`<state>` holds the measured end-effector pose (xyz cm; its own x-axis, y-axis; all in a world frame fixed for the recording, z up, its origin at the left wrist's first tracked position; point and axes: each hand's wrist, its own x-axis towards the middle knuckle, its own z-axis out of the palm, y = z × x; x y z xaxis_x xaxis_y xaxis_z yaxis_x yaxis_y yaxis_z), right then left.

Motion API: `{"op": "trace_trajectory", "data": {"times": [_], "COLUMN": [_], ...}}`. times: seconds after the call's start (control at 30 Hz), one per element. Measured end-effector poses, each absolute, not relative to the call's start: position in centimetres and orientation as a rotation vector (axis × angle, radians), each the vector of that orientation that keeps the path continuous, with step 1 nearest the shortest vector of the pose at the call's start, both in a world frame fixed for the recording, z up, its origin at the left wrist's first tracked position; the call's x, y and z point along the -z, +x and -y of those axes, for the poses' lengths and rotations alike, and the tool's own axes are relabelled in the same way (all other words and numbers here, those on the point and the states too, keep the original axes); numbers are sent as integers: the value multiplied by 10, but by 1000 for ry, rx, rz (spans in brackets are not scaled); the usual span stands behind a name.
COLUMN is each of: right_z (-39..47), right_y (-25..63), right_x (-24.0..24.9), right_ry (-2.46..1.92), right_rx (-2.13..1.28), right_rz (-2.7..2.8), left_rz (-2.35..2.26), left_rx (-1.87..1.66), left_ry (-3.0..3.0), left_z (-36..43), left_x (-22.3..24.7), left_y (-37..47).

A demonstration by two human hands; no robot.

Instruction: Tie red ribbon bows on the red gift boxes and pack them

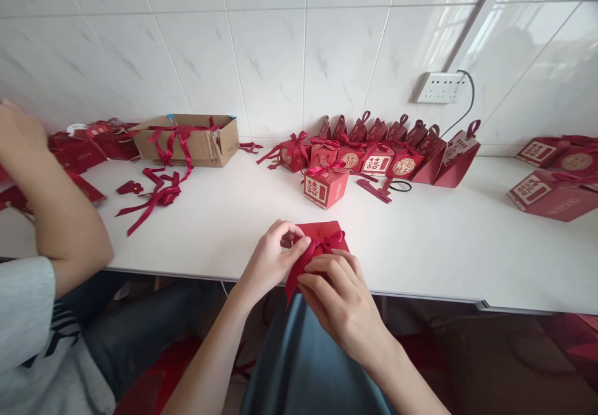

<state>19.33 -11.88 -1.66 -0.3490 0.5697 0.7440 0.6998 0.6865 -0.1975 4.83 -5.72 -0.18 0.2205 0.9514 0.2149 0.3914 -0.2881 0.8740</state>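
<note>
A red gift box (320, 229) sits at the table's front edge with a dark red ribbon (335, 238) tied in a bow on top. My left hand (273, 254) is at the box's left side, thumb and forefinger pinched on the ribbon. From the right, my right hand (337, 290) reaches over the front of the box, its fingers bent and closed on the ribbon's lower part. A long ribbon tail hangs below the table edge between my hands. The right fingertips are partly hidden by the hand itself.
Behind stands a finished-looking box with a bow (326, 189), before a row of red boxes (374, 161). A cardboard box (187, 147) with loose ribbons (161, 194) is left. More red boxes (555, 194) lie right. Another person's arm (75, 222) is at far left.
</note>
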Motion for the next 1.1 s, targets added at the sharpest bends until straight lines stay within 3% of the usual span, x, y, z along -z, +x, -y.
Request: {"op": "trace_trajectory", "data": {"times": [0.33,0.53,0.73,0.9,1.1], "right_z": [116,121,121,129,128], "right_y": [190,204,205,198,218], "right_x": [19,28,28,34,22], "right_ry": [-868,-854,-876,-858,-752], "right_rx": [175,167,235,302,107], "right_rz": [1917,1824,1901,2031,1935], "left_rz": [-1260,-1318,-1199,-1236,-1257], "left_rx": [-1030,-1110,-850,-893,-866], "left_ry": [1819,2142,2283,2230,2227], "left_z": [51,57,55,51,54], "left_x": [11,-5,-19,-14,-13], "left_y": [45,56,64,66,68]}}
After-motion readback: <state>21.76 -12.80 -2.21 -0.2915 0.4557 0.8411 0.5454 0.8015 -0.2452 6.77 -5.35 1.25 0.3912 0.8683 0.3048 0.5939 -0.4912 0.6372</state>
